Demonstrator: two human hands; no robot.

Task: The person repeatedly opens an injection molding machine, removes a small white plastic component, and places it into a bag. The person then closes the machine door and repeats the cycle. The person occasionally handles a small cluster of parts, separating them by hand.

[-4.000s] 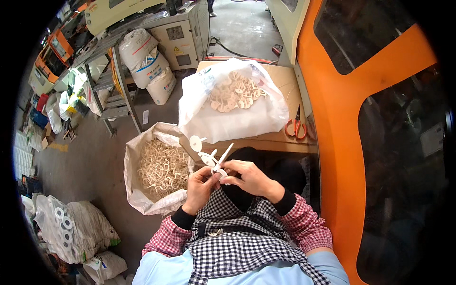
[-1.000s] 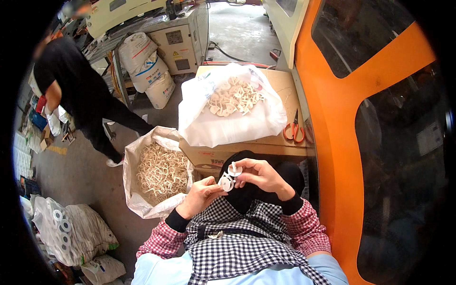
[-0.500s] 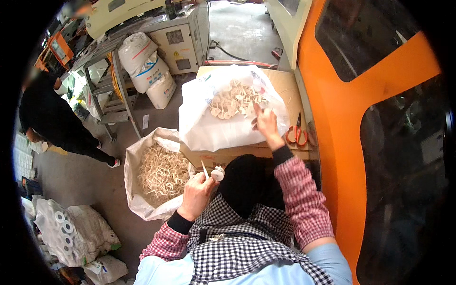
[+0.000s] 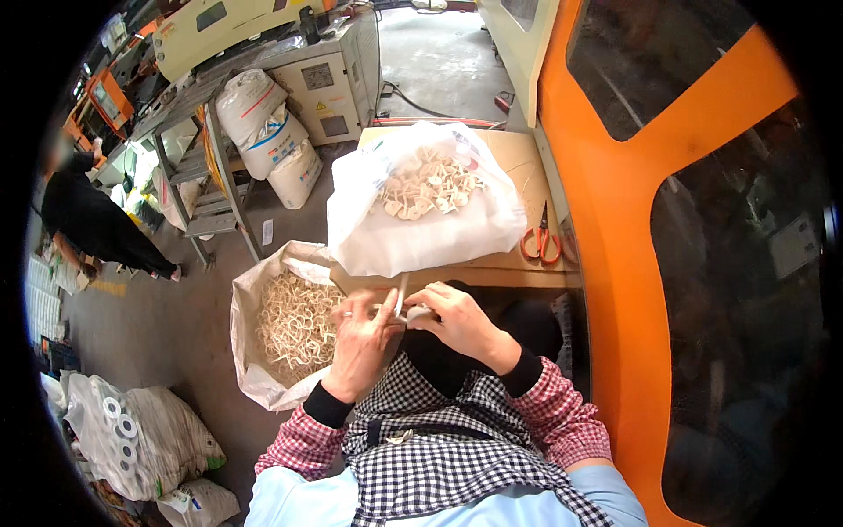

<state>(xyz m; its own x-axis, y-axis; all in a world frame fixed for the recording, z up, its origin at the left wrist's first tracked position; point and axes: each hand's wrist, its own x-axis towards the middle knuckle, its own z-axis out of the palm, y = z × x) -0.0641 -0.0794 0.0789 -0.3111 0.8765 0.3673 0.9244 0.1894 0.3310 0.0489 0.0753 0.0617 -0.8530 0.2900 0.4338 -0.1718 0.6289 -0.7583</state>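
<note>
My left hand [image 4: 358, 345] is closed around a thin, pale, stick-like tool [image 4: 402, 294] that points away from me. My right hand [image 4: 464, 323] has its fingers closed on a cream disc-shaped plastic part [image 4: 421, 314], right beside the left fingertips. Both hands meet above my lap, and the fingers partly hide what lies between them. Beyond them, a white sack [image 4: 386, 246] lies opened out with a heap of cream disc-and-stem parts [image 4: 430, 189] in it. Left of my left hand stands another white sack [image 4: 250, 351] full of curly cream strips [image 4: 294, 329].
Orange-handled cutters [image 4: 540, 244] lie on the cardboard [image 4: 527, 176] to the right. An orange machine [image 4: 628, 220] rises along my right side. Full sacks [image 4: 272, 132] lean by a metal step ladder [image 4: 211, 224]. A person in black [image 4: 97, 215] stands far left.
My right hand has come back from the heap in the sack to my left hand, now with a disc-shaped part. The person at the left has shifted slightly farther off.
</note>
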